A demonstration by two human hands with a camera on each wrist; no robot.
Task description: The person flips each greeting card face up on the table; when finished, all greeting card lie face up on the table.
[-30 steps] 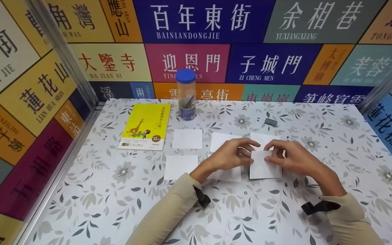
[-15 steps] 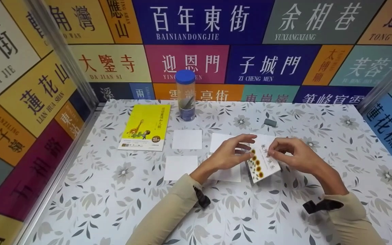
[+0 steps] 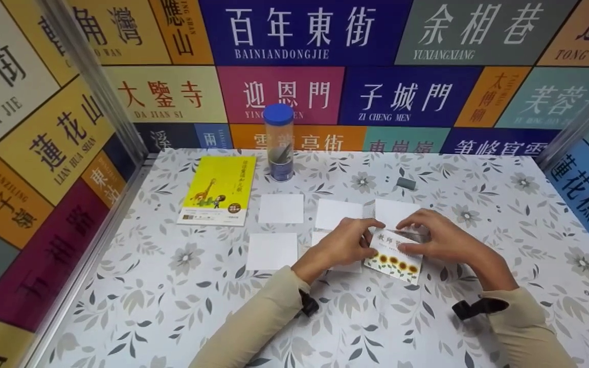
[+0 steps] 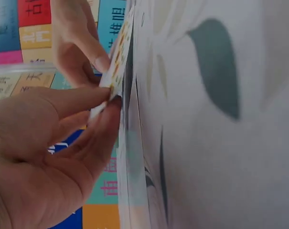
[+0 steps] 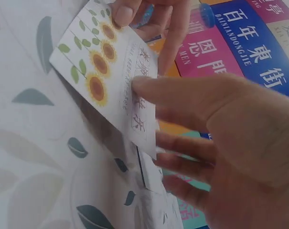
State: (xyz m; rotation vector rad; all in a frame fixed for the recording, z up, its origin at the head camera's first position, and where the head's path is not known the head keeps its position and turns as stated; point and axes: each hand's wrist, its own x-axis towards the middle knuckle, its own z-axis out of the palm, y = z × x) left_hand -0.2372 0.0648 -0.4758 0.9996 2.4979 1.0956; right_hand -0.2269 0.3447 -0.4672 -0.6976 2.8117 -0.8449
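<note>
Both hands meet over a sunflower card (image 3: pixel 394 257) near the middle of the floral surface (image 3: pixel 427 327). The left hand (image 3: pixel 345 243) pinches the card's left edge between thumb and fingertips; in the left wrist view its fingers (image 4: pixel 94 102) close on that edge while the card stands slightly off the surface. The right hand (image 3: pixel 440 237) holds the card's upper right part, fingers extended over the printed face with the thumb beneath, as the right wrist view shows, where a fingertip (image 5: pixel 144 86) lies across the lines of red writing. The card faces up, with a row of sunflowers along its near edge, and it is tilted so its far side is lifted.

Around the hands lie blank white cards: one just left of the left hand (image 3: pixel 272 251), three in a row beyond (image 3: pixel 281 208) (image 3: pixel 338 213) (image 3: pixel 395 212), and one partly hidden under the left hand (image 3: pixel 343 266). Further left rests a yellow book (image 3: pixel 218 190) with a giraffe on the cover. Behind the row stands a clear tube with a blue cap (image 3: pixel 279 142), and a small grey block (image 3: pixel 406 183) lies to the right of it.
</note>
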